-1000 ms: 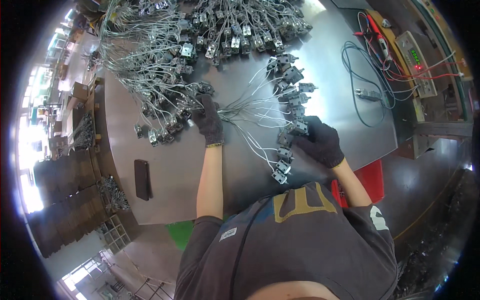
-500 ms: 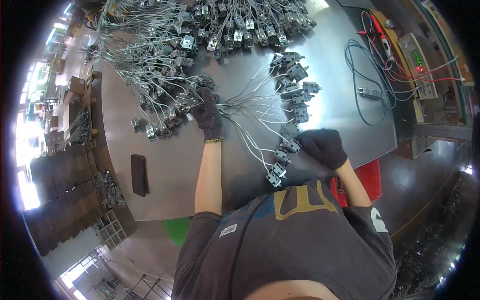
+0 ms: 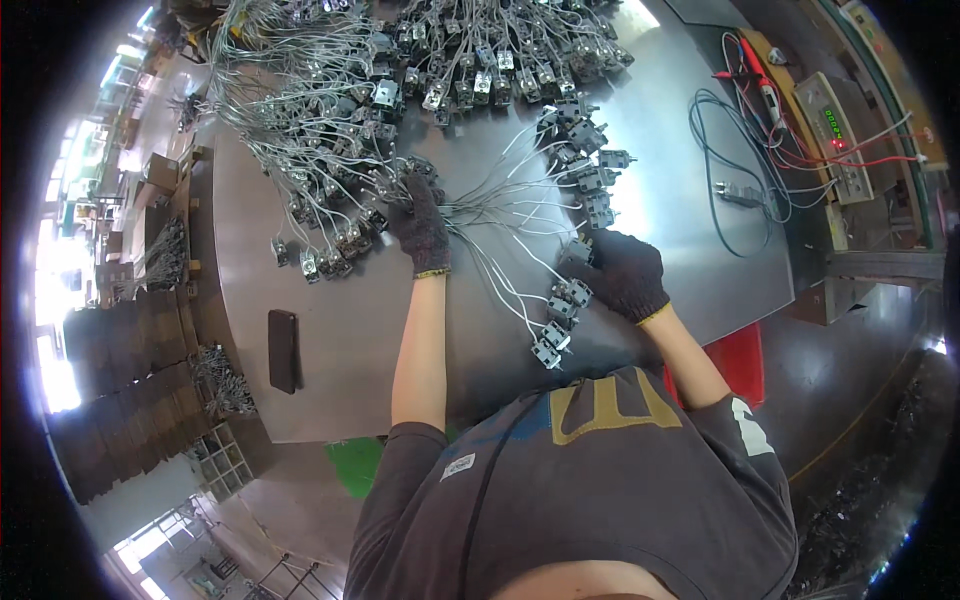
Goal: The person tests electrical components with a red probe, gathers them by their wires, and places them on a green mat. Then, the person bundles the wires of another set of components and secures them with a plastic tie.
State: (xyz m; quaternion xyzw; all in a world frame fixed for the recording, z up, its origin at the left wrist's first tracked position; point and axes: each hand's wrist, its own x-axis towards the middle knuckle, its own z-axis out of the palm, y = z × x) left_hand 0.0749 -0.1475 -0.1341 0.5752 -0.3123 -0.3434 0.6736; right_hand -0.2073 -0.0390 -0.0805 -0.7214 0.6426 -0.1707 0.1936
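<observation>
Right hand [image 3: 622,272] moved up onto connector [image 3: 577,252].

A grey metal workbench [image 3: 330,350] fills the middle. Bright daylight [image 3: 55,330] glares at the left beside stacked brown crates [image 3: 130,400]. The floor [image 3: 860,380] is dark.

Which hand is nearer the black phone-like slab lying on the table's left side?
Left. The left hand presses on the gathered wires right of the black slab and further up the table, while the right hand sits farther right among the small connector blocks.
</observation>
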